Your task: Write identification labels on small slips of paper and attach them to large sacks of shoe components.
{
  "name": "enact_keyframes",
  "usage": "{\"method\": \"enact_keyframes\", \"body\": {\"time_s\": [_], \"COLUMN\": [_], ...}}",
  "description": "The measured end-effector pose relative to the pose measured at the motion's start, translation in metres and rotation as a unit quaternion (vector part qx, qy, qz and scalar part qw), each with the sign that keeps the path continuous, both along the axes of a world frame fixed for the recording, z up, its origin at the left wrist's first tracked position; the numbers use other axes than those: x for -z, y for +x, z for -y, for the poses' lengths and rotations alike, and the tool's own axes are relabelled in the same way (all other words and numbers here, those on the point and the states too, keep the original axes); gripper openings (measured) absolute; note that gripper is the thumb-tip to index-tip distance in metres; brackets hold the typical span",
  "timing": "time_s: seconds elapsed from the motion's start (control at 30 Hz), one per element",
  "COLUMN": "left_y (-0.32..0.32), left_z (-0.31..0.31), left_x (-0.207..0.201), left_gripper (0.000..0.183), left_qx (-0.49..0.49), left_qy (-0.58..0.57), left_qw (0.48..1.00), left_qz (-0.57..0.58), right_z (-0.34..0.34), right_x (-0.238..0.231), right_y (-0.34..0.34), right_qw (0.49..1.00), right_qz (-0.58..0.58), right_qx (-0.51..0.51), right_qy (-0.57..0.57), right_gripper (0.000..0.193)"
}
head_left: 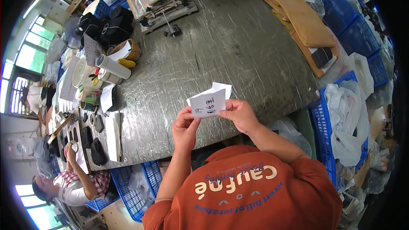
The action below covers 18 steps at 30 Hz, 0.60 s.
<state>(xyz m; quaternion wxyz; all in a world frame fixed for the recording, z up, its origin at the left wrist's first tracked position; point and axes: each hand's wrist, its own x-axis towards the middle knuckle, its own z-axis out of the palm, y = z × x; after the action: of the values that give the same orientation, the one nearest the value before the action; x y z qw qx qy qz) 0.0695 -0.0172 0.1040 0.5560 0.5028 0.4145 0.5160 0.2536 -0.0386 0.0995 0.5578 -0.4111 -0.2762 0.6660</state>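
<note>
Between my two hands, above the near edge of the table, are small white paper slips (200, 101) with dark handwriting on the front one. Another white slip (227, 88) sticks out behind it at the top. My left hand (185, 128) pinches the lower left side, thumb in front. At the right edge, my right hand (240, 116) grips the paper between thumb and fingers. How many slips there are, I cannot tell.
A dark, film-covered table (204, 55) spreads ahead. Tan folded cloth (304, 19) lies far right, and a wooden frame with a clamp (159, 0) far left. Cups and tools crowd the left, near a white cylinder (114, 67). A blue basket (322, 130) stands right; a co-worker (81, 185) sits left.
</note>
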Motion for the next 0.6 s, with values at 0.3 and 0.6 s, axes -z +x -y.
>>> {"method": "enact_keyframes", "body": {"time_s": [0.3, 0.6], "left_y": [-0.005, -0.003], "left_z": [0.004, 0.005], "left_x": [0.011, 0.001], "left_gripper": [0.010, 0.009], "left_qx": [0.013, -0.015], "left_qy": [-0.115, -0.081], "left_qw": [0.986, 0.995], "left_qz": [0.123, 0.062], "right_z": [0.002, 0.004], "right_x": [0.003, 0.003], "right_y": [0.000, -0.004], "right_qw": [0.994, 0.997], "right_qz": [0.072, -0.067], "right_qx": [0.015, 0.019], "right_qy": [0.085, 0.028], "right_gripper": [0.007, 0.009]}}
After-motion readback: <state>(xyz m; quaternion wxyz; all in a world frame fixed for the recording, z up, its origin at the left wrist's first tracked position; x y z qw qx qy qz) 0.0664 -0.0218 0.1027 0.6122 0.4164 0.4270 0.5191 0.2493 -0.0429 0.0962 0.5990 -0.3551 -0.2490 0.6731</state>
